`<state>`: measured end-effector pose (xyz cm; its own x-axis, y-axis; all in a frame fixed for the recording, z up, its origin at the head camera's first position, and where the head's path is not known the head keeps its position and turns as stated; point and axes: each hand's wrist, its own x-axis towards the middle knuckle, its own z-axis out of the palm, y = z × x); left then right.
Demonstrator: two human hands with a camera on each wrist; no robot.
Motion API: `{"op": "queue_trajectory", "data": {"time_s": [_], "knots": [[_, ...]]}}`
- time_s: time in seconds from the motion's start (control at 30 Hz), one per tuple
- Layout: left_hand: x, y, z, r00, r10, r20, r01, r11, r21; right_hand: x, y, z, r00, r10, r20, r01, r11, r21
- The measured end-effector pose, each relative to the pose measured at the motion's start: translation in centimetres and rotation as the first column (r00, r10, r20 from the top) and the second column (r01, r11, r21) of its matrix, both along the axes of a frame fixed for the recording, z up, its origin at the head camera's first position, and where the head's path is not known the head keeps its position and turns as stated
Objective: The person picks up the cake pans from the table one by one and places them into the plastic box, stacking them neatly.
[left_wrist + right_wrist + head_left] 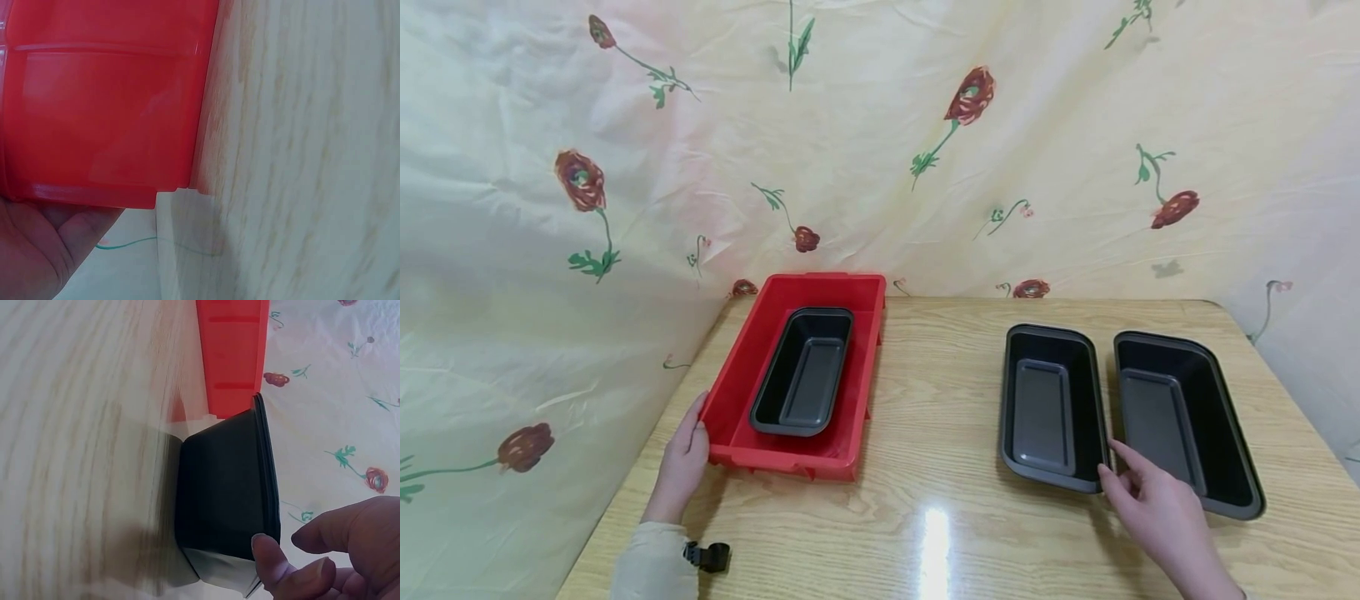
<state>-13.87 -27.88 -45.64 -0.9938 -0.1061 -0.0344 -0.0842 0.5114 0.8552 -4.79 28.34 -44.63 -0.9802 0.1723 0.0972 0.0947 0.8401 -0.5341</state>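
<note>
Head cam: left hand [685,446] is up against the red tray [775,460] with one pan inside; right hand [1161,504] is at the near corner of the middle pan [1043,417] on the bench [940,400]. Left wrist: fingers hidden, can't tell if they're gripping. Right wrist: narrow gap, thumb just off the rim. Probably the grasping step; next calls for a proper pinch imo.

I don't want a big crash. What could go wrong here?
The fingers of the right hand touch just one corner of a black rectangular metal-looking pan, so it might slip if lifted. A matching pan sits close beside it; they could bump. If the left hand tugs the red rectangular plastic tray, the black rectangular pan inside might slide.
</note>
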Motion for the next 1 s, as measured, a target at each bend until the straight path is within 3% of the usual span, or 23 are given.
{"op": "queue_trajectory", "data": {"time_s": [0.63, 0.83, 1.0], "knots": [[-0.05, 0.09, 0.04, 1.0, 0.008, -0.013, -0.008, 1.0, -0.009, -0.65, 0.4, -0.53, 0.973, 0.025, 0.231, 0.011, 0.988, -0.155], [0.0, 0.16, 0.08, 1.0, 0.008, -0.014, -0.008, 1.0, -0.009, -0.65, 0.3, -0.69, 0.956, 0.041, 0.291, 0.047, 0.956, -0.289], [0.05, 0.17, 0.19, 1.0, 0.004, -0.009, -0.003, 1.0, 0.005, -0.72, 0.19, -0.9, 0.956, 0.037, 0.292, 0.08, 0.923, -0.377]]}}
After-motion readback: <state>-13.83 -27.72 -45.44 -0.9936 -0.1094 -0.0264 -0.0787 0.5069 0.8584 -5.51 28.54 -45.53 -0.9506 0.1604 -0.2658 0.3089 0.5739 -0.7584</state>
